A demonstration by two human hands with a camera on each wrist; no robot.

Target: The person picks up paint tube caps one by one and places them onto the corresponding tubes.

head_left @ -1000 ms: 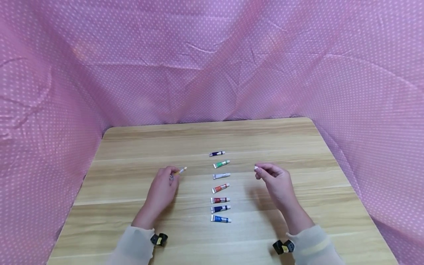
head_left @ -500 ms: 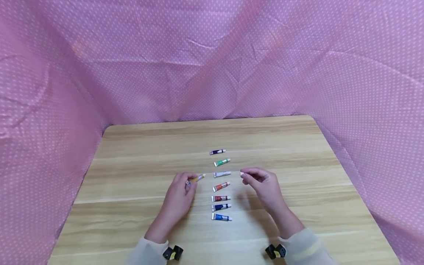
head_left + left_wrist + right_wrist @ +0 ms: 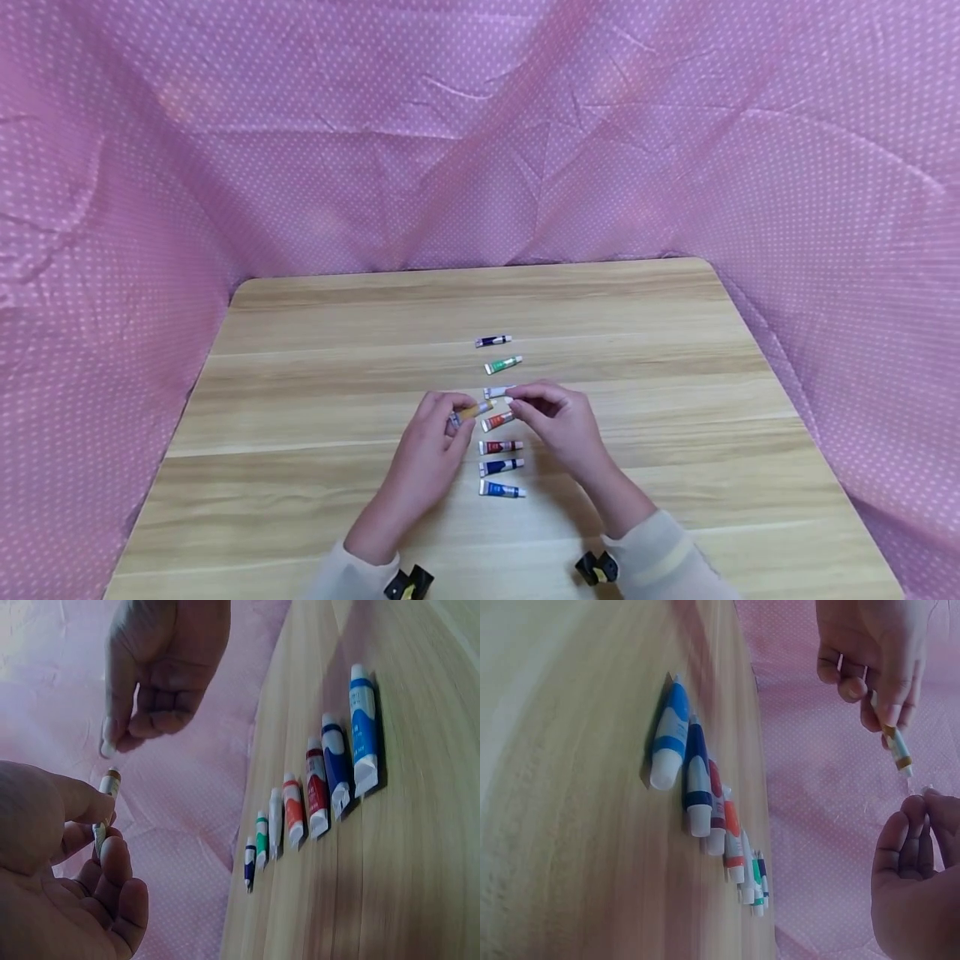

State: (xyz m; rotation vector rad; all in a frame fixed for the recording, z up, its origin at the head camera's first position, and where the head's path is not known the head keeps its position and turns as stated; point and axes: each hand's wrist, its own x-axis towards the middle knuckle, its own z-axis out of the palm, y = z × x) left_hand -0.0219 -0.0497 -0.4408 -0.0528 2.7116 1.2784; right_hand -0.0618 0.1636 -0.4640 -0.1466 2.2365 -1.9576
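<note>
My left hand (image 3: 423, 450) grips a yellow-ochre paint tube (image 3: 477, 410) between thumb and fingers, its narrow tip pointing right. In the right wrist view the bare nozzle of that tube shows at its lower end. Opposite, my right hand (image 3: 566, 429) pinches a small white cap (image 3: 509, 401), mostly covered by the fingertips. Cap and nozzle are close together, with a small gap in the head view. Both hands are above the row of tubes, over the orange paint tube (image 3: 497, 422) and the white paint tube (image 3: 495, 392), whose cap end my right fingers hide.
Further tubes lie in the same column on the wooden table (image 3: 300, 350): violet tube (image 3: 492, 341), green tube (image 3: 503, 365), red tube (image 3: 499, 447), dark blue tube (image 3: 501, 467) and blue tube (image 3: 502, 490). A pink dotted cloth (image 3: 480, 167) hangs around the table.
My left hand has moved right with the ochre tube, and my right hand has moved left with the cap, bringing them close together. The tubes on the table have stayed put.
</note>
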